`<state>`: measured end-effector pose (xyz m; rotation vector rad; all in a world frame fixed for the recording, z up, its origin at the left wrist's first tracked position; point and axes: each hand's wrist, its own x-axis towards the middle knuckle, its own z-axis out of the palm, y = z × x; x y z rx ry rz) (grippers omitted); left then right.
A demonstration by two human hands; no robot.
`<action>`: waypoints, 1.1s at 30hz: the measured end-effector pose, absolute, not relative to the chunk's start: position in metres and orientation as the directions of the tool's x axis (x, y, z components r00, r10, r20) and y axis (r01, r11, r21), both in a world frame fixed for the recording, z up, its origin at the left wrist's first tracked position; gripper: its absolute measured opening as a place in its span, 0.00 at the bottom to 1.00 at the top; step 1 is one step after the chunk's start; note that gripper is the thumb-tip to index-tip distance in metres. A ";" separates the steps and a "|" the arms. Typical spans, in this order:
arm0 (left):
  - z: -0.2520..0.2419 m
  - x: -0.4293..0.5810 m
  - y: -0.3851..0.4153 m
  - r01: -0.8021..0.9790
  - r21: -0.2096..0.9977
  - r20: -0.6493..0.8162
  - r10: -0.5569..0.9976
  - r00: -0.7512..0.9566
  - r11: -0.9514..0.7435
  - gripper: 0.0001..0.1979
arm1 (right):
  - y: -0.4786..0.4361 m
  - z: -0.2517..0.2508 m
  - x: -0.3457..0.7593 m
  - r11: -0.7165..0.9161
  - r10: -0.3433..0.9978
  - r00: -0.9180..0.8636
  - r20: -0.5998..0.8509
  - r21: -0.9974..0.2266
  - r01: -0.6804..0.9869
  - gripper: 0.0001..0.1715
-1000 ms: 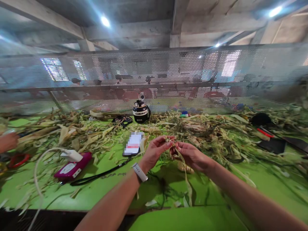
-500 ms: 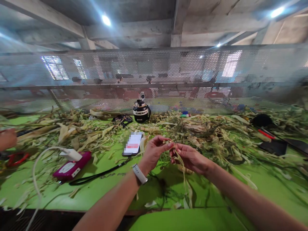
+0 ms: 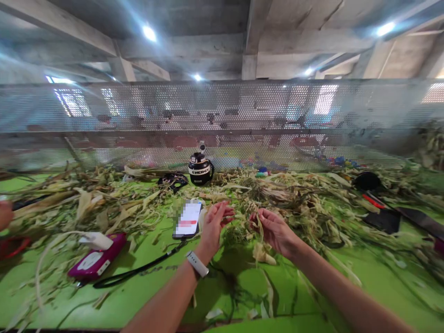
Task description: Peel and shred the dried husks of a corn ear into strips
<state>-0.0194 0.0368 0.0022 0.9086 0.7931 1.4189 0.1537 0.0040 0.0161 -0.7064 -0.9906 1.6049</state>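
My left hand (image 3: 213, 225) is raised over the green table (image 3: 145, 286), fingers loosely spread, holding nothing I can make out; a white watch sits on its wrist. A short gap to its right, my right hand (image 3: 272, 229) pinches a pale dried husk strip (image 3: 261, 249) that hangs down toward the table. Both hands hover just in front of the heap of dried corn husks (image 3: 284, 196). A phone (image 3: 188, 218) lies flat just left of my left hand.
A magenta power bank (image 3: 97, 261) with a white cable lies at the left, a black lanyard beside it. A black bottle (image 3: 200, 169) stands at the perforated metal screen (image 3: 222, 120). Black and red tools (image 3: 383, 215) lie at the right. Another person's hand (image 3: 5, 215) shows at the left edge.
My hands have separated: the left one let go of the strip and opened, while the right keeps it. The view tilted slightly upward.
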 end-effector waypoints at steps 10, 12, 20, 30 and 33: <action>0.008 -0.022 0.035 -0.337 0.931 0.120 0.990 -0.073 -0.138 0.12 | 0.002 0.033 0.154 -0.049 0.952 -0.295 0.088 -0.903 -0.426 0.13; 0.008 -0.022 0.036 -0.334 0.932 0.113 0.989 -0.096 -0.139 0.12 | 0.000 0.037 0.155 -0.089 0.899 -0.430 0.086 -0.925 -0.370 0.13; 0.004 -0.024 0.043 -0.400 0.909 0.070 0.990 -0.127 -0.115 0.15 | 0.008 0.067 0.156 -0.072 0.372 -0.874 -0.312 -0.949 0.308 0.15; -0.001 -0.023 0.049 -0.452 0.883 0.068 0.988 -0.136 -0.123 0.18 | 0.066 0.066 0.135 0.027 0.832 -0.546 0.099 -0.990 -0.138 0.17; -0.002 -0.021 0.049 -0.447 0.887 0.074 0.991 -0.111 -0.116 0.19 | 0.065 0.065 0.133 0.044 0.853 -0.508 0.121 -0.986 -0.160 0.16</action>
